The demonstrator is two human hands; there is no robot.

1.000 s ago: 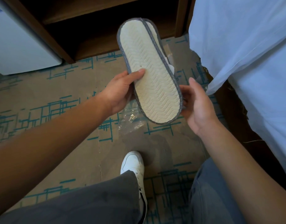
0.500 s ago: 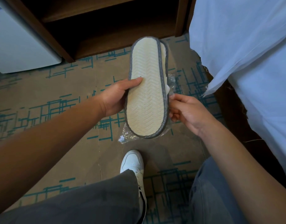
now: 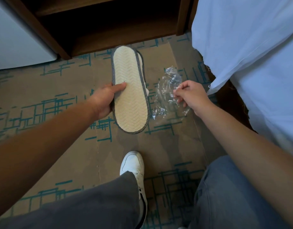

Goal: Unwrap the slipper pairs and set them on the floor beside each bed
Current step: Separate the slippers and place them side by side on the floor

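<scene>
Head view, slippers sole-up, lengthwise, seemingly stacked

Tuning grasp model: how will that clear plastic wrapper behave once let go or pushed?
The plastic wrapper is probably floppy: it hangs crumpled from the right hand. It likely weighs little, since a fingertip pinch carries it. Its glossy film may be slippery.

Head-worn view, downward, close overhead.
</scene>
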